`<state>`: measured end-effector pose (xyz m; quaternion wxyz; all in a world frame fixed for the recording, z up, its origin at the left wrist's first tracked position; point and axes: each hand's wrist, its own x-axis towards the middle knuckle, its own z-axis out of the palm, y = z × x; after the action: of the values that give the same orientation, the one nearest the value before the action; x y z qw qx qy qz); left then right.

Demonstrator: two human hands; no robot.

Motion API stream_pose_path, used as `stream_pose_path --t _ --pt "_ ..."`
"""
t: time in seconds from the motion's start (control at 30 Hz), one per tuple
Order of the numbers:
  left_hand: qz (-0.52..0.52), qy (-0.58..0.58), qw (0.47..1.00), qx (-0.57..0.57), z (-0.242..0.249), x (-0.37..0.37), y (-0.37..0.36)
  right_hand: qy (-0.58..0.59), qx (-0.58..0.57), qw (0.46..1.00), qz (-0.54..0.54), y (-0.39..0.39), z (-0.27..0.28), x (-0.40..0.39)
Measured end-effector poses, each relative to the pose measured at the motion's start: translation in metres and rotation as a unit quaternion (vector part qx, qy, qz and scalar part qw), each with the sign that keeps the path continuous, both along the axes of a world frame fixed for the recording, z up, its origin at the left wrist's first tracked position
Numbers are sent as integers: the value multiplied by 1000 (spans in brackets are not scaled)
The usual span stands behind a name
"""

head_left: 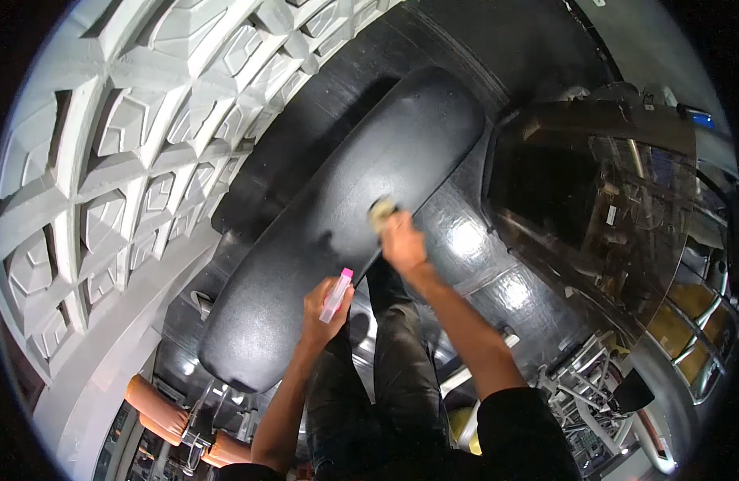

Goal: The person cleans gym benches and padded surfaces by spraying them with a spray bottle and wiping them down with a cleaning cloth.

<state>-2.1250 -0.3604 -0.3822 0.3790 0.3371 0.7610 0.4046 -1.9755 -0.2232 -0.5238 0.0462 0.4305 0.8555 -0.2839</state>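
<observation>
A long black padded bench pad (pixel 345 216) runs diagonally across the middle of the head view. My right hand (pixel 401 240) presses a small beige cloth (pixel 381 212) against the pad's right edge. My left hand (pixel 321 309) holds a small clear spray bottle with a pink cap (pixel 337 293) just below the pad, next to its lower side. My dark trouser legs (pixel 385 353) show beneath both arms.
A white wall with raised geometric panels (pixel 121 152) fills the left. A shiny black floor (pixel 474 240) lies under the bench. A dark glass-fronted machine (pixel 610 200) stands at right. Orange padded rollers (pixel 157 409) sit at bottom left, metal frame parts (pixel 586 377) at bottom right.
</observation>
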Motion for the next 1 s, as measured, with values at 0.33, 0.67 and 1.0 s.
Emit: stream_pose_path --t 0.33,0.67,1.0 --pt "-29 -7 999 23 -8 15 19 -21 15 996 -91 122 17 -11" --pt "-94 -3 996 -1 0 10 80 98 71 978 173 100 2 -7" --pt "-71 -6 997 33 -5 6 118 35 74 978 -193 234 -10 -17"
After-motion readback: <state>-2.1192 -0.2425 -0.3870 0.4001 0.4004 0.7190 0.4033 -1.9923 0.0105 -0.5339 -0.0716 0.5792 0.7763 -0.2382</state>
